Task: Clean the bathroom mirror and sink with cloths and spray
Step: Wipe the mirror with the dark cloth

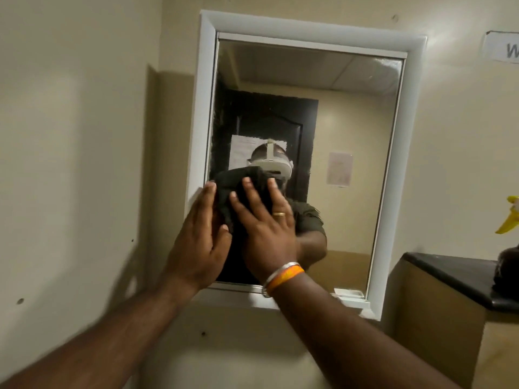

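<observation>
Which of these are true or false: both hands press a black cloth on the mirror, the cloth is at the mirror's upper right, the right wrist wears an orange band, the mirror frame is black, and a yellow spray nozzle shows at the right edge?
1. Both hands press a black cloth on the mirror. True: the left hand and right hand lie flat on the black cloth against the mirror.
2. Cloth at upper right. False: lower left.
3. Orange band on the right wrist. True.
4. Black frame. False: the frame is white.
5. Yellow spray nozzle at right edge. True.
</observation>
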